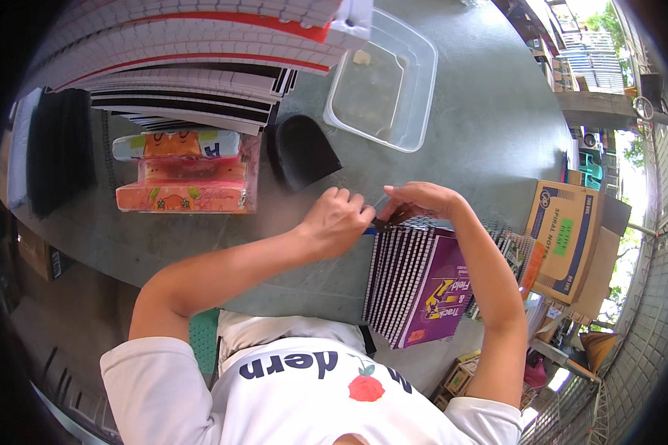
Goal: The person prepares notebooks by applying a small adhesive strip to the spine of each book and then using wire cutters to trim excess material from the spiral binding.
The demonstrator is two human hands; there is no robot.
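My left hand (336, 220) is closed around a small dark tool with a blue handle (371, 231); its exact kind is mostly hidden by my fingers. The tool's dark end meets the top corner of a stack of spiral notebooks (401, 285). These lean together on the table in front of me, with white coils along their edges and a purple cover outermost. My right hand (427, 200) bends over the stack's far edge, fingers on the coil ends and thumb raised apart. Both hands are close together over that corner.
Tall stacks of bound notebooks (193, 96) stand far left, beside pink plastic-wrapped packs (189, 196). A black scoop-shaped holder (304, 156) and a clear plastic tub (416, 96) sit on the green table (490, 104). A cardboard box (560, 241) is at the right.
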